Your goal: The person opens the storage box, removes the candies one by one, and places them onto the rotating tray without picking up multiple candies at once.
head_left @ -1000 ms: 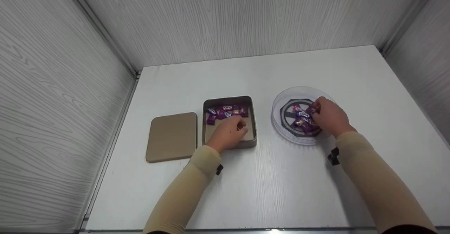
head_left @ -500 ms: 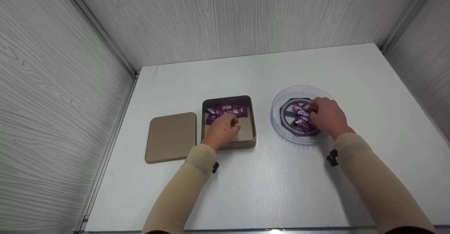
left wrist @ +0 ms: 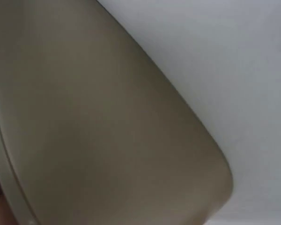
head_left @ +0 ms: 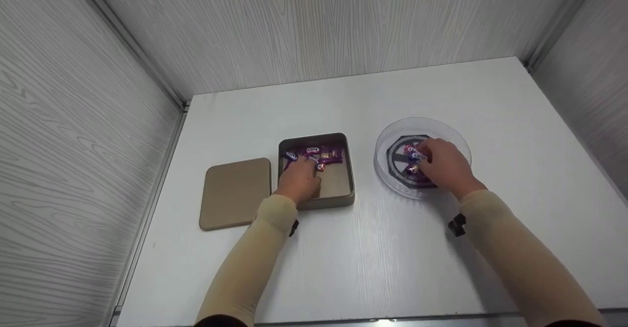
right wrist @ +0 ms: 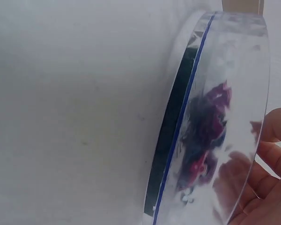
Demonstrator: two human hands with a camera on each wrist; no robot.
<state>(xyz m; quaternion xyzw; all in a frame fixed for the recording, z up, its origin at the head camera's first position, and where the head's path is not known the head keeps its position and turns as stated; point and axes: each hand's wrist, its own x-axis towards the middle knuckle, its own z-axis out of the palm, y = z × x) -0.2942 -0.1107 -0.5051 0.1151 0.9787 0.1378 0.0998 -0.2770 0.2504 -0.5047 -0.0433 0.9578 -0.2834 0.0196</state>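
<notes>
An open brown square tin (head_left: 337,183) holds several purple wrapped candies (head_left: 331,154) along its far side. My left hand (head_left: 298,179) reaches into this tin, its fingers touching a candy (head_left: 320,166) near the middle; the thumb stands apart. To the right, a clear round dish (head_left: 392,187) contains several more wrapped candies (head_left: 413,169). Over that dish my right hand (head_left: 445,164) pinches a blue-and-purple candy (head_left: 417,155) between thumb and fingers. In the right wrist view, the fingers (right wrist: 267,180) show at the dish rim. The left wrist view barely shows the left hand.
The tin's brown lid (head_left: 235,193) lies flat on the white table (head_left: 373,258), left of the tin. Panels with a grey wood grain stand at the back (head_left: 343,22) and at both sides.
My left hand has shifted left in the tin and its fingers have straightened, uncovering a candy beside them. My right hand has moved slightly left over the dish's candies.
</notes>
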